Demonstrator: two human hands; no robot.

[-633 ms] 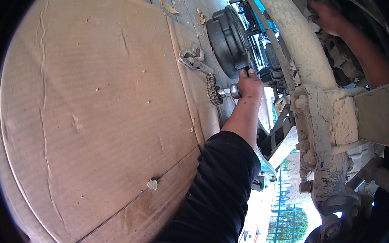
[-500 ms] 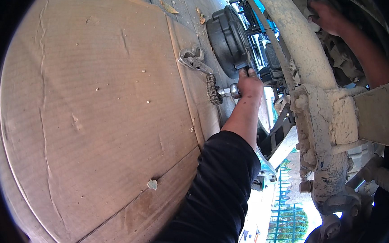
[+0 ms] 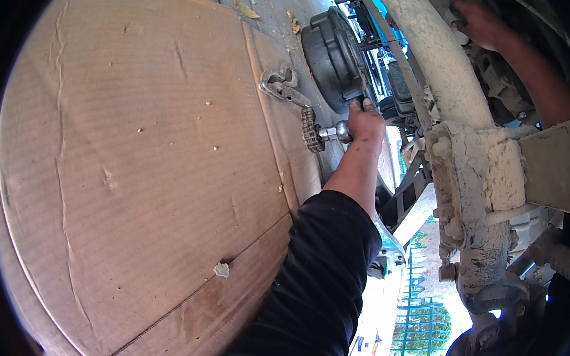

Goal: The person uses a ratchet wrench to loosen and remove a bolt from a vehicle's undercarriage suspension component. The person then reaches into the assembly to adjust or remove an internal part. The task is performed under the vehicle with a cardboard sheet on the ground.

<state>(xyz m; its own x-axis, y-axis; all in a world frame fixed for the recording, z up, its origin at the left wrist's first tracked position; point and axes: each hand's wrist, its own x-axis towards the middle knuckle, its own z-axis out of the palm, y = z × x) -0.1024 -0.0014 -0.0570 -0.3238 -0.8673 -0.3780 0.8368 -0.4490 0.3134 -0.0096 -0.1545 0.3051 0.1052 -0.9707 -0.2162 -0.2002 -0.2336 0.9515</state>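
Note:
My left hand (image 3: 365, 121), at the end of a black sleeve, is closed on the near edge of a round black plastic pan (image 3: 331, 59) that lies tilted in view beside the cardboard. Just left of that hand are a shiny metal fitting (image 3: 332, 133) and a coiled chain (image 3: 310, 130). A worn metal tool with a looped, jaw-like end (image 3: 280, 84) lies beyond them. High on the right, my right hand (image 3: 479, 24) reaches in among the vehicle's underside parts. Its fingers curl about a dark rounded part, which is mostly in shadow.
A large cardboard sheet (image 3: 144, 155) covers the ground at left. On the right, a thick muddy axle tube (image 3: 449, 61) and a bolted bracket (image 3: 454, 186) stand between my two arms. Dry leaves (image 3: 247, 10) lie on the pavement; a green fence (image 3: 418, 331) shows beyond.

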